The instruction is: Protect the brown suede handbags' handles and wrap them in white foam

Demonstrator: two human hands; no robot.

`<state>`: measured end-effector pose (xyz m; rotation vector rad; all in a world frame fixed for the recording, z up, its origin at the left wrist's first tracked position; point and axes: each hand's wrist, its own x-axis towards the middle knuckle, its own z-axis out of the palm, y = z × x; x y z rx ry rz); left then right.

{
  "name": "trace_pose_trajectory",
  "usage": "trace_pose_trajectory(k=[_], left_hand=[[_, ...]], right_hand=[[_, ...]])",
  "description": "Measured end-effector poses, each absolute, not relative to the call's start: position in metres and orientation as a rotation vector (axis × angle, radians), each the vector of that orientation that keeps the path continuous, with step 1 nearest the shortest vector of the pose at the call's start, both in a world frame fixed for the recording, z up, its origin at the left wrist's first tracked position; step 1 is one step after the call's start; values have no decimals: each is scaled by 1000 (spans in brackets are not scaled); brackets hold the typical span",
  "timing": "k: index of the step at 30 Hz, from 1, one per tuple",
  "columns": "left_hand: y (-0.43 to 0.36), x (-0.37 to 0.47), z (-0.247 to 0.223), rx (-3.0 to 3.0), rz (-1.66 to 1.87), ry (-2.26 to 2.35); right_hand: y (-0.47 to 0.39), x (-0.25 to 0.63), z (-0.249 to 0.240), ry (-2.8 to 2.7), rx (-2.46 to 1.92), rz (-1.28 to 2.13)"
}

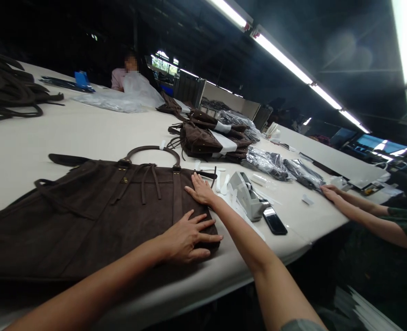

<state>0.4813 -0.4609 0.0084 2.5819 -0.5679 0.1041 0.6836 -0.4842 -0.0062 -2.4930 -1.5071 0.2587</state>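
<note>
A large dark brown handbag (137,207) lies flat along the near edge of the table, its looped handle (151,148) pointing away from me. My left hand (191,238) rests on the bag's right end with fingers spread. Just beyond it, my right hand (201,189) presses flat near the upper right corner, fingers stretched out. Thin tie cords (151,184) hang across the bag's front. To the right of my hands stand a grey tape dispenser (247,195) and a black phone (274,220). White paper strips (222,185) lie beside the dispenser.
Stacked brown bags with white bands (217,140) sit farther back on the table (96,124). Plastic-wrapped bags (268,163) extend rightward to a co-worker's hands (332,193). Dark straps (10,87) pile at far left. Another person (118,79) sits behind clear plastic sheets (120,101).
</note>
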Motion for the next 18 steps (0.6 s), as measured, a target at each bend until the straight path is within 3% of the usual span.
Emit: trace_pose_trajectory(k=[11, 18], left_hand=[[-459, 476, 9, 2536, 231, -573], [-460, 471, 11, 2562, 206, -580]], right_hand=[[-491, 662, -8, -1492, -2638, 261], [-450, 631, 51, -1632, -2571, 214]])
